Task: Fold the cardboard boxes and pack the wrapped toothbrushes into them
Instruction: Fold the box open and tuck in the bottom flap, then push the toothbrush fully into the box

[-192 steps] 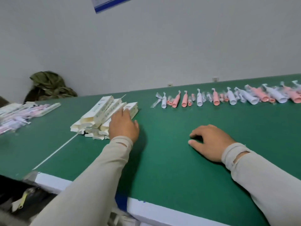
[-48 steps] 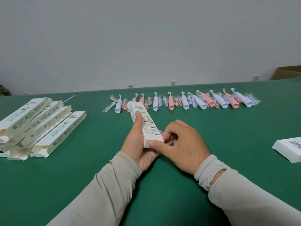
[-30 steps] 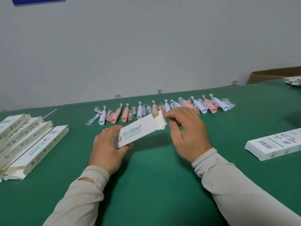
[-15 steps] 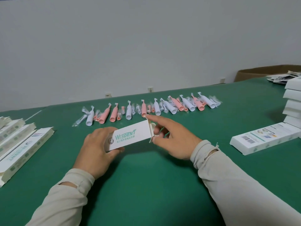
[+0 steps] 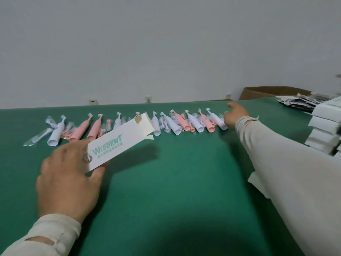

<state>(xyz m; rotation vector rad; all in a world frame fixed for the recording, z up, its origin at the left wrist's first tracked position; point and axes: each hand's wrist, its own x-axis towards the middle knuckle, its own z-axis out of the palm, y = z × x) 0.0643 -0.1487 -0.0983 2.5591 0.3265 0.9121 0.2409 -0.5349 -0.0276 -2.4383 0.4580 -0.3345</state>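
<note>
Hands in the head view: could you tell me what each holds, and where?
Left hand grips the box by its closed end; right hand holds nothing.

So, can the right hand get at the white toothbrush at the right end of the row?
Probably yes: the right hand is already beside the white toothbrush, fingers loosely curled, with nothing between them.

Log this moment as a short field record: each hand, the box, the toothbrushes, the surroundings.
left hand: grips the white box by its near end, above the table
white box: far end open, flaps out
right hand: at the right end of the toothbrush row; grip unclear
toothbrush row: pink and white, wrapped, along the green table
far right: stacked white boxes
</note>
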